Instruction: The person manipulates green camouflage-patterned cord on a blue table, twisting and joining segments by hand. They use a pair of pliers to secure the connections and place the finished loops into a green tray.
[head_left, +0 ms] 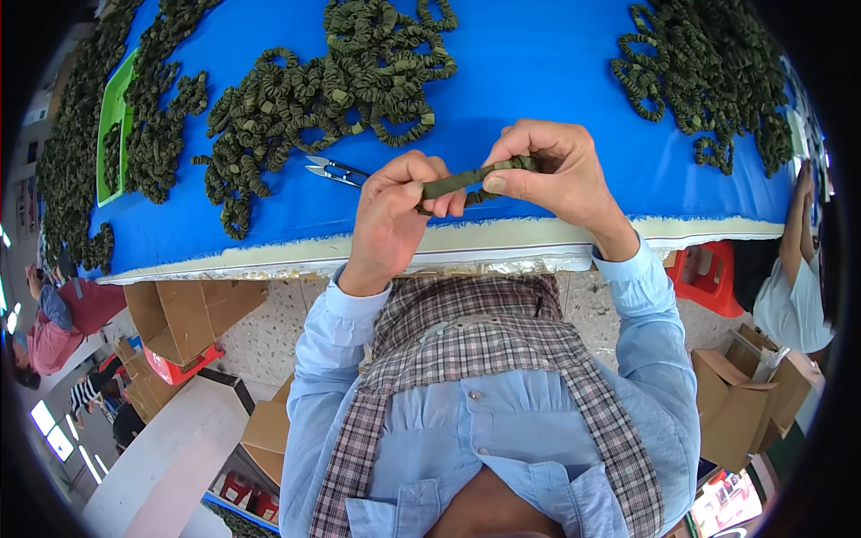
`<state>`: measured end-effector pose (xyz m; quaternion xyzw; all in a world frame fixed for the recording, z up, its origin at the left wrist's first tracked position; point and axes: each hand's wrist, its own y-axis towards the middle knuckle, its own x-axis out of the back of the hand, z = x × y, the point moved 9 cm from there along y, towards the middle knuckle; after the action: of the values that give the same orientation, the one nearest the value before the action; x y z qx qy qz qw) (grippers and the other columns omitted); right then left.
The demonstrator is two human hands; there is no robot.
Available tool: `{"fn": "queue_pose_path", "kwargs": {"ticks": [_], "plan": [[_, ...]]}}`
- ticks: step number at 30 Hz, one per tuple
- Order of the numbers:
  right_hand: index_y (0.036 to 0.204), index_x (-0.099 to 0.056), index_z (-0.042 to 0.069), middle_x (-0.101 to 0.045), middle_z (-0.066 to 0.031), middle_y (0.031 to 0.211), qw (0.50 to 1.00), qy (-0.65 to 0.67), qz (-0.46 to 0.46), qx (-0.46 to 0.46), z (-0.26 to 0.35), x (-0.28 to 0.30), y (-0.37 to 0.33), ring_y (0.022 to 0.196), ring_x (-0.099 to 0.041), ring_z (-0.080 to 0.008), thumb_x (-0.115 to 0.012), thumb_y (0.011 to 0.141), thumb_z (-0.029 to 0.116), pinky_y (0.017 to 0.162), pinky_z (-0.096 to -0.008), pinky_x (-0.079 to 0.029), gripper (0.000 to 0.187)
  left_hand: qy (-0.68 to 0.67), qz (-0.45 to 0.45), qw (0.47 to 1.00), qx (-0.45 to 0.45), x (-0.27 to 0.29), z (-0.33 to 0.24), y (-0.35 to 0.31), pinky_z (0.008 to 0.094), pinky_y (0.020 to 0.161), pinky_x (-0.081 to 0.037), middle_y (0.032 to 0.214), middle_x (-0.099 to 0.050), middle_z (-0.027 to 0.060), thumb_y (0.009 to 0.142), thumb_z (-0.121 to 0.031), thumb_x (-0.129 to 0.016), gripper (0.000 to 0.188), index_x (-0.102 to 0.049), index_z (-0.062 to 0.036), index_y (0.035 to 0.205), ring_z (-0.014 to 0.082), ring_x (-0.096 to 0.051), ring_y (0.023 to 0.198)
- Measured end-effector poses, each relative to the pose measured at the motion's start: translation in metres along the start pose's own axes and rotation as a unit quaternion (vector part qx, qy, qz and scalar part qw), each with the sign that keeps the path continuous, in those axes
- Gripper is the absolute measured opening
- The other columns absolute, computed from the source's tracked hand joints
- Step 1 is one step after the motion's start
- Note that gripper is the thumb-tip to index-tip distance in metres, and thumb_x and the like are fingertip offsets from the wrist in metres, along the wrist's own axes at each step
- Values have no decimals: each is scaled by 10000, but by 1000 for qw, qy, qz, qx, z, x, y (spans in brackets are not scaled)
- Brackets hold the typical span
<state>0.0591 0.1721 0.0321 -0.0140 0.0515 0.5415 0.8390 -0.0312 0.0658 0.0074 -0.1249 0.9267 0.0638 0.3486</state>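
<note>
A dark green scrunchie point(459, 182) is stretched between my two hands, just above the front edge of the table. My left hand point(395, 208) pinches its left end, thumb on top. At the other end, my right hand point(558, 176) grips it between thumb and fingers. The stretch between the hands looks flat and smooth, while the part by my right fingers is gathered. Beyond my left hand lies a pair of thread snips point(335, 169) on the blue table cover. A large heap of green scrunchies point(359, 67) spreads out past the snips.
More scrunchies point(704, 76) are piled at the far right and along the left side, around a light green tray point(109, 134). Below the blue-covered table point(529, 63) stand cardboard boxes point(193, 314) and a red stool point(708, 276). Other people sit at both sides.
</note>
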Motion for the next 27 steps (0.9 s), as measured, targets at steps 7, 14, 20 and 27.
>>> {"fn": "queue_pose_path", "kwargs": {"ticks": [7, 14, 20, 27], "plan": [[1154, -557, 6, -466, 38, 656, 1000, 1, -4, 1, 4, -10, 3, 599, -452, -39, -459, 1004, 335, 530, -199, -366, 374, 267, -23, 961, 71, -6, 5, 4, 188, 494, -353, 713, -497, -29, 923, -230, -630, 205, -556, -47, 868, 22, -440, 578], [1079, -633, 26, -425, 57, 599, 990, -135, -43, 4, 3, -2, 2, 524, -357, -32, -655, 891, 251, 494, -216, -284, 294, 209, -83, 974, 29, 22, -10, -7, 193, 502, -351, 664, -538, -5, 962, -159, -521, 199, -526, -40, 803, 44, -500, 571], [1041, -712, 71, -489, 40, 601, 969, -221, -28, 105, 18, -24, 1, 484, -318, -14, -807, 723, 105, 438, -231, -200, 333, 246, -74, 966, 25, 12, -7, -5, 191, 519, -366, 676, -552, -3, 963, -157, -527, 179, -538, -44, 824, 36, -506, 597], [884, -722, 36, -627, 12, 703, 980, -179, -25, 81, 5, -21, 3, 514, -440, -6, -752, 758, 43, 437, -193, -277, 130, 231, -71, 970, -3, 15, -8, -6, 191, 523, -365, 660, -542, -3, 956, -133, -521, 175, -535, -40, 808, 41, -504, 592]]}}
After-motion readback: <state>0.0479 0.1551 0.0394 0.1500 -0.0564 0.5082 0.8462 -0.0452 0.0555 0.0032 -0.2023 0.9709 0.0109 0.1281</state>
